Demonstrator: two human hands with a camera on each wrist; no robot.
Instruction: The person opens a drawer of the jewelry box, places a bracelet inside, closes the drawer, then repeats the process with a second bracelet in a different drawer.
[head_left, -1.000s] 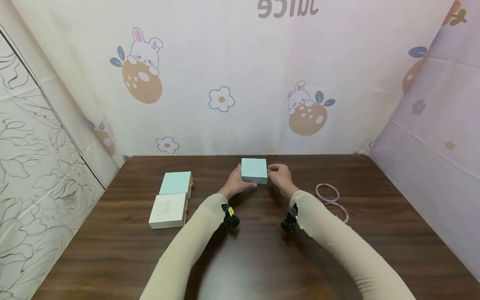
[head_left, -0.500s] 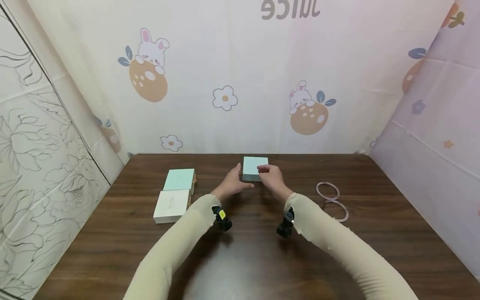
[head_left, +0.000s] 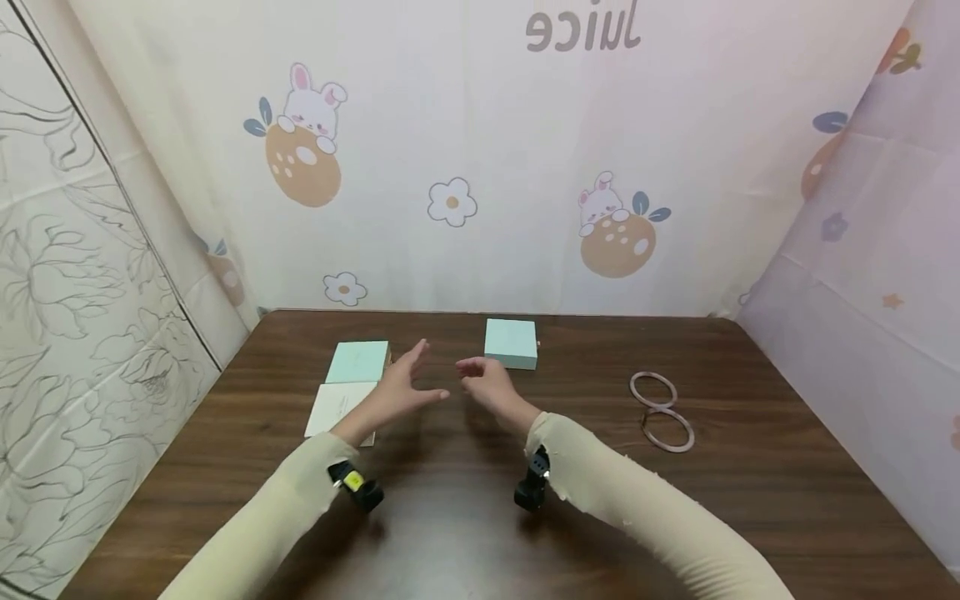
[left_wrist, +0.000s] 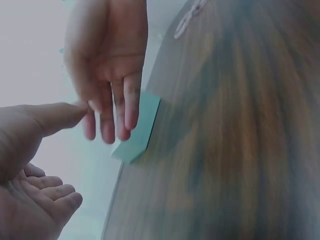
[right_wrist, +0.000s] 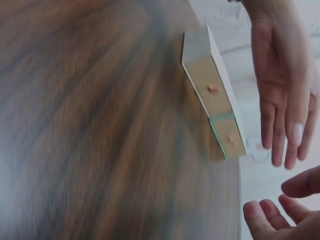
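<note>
A mint-green box [head_left: 511, 343] stands by itself near the table's far edge, with a small tab on its right side. To the left lie a second mint box [head_left: 357, 362] and a white box [head_left: 333, 407], set against each other; the left forearm partly covers the white one. In the right wrist view these two boxes show tan fronts with small tabs [right_wrist: 213, 89]. My left hand [head_left: 393, 395] hovers beside them, fingers and thumb spread, holding nothing. My right hand [head_left: 493, 388] is in front of the single mint box, apart from it, fingers loosely bent around nothing.
Two pale pink rings [head_left: 667, 429] lie touching on the right side of the dark wooden table [head_left: 750, 500]. A printed curtain [head_left: 517, 233] hangs behind the table, and further patterned cloth stands at both sides.
Both hands have come away from the single mint box and shifted left and toward me. That box stays at the back. The left hand no longer holds it; the rings and other boxes stay put.
</note>
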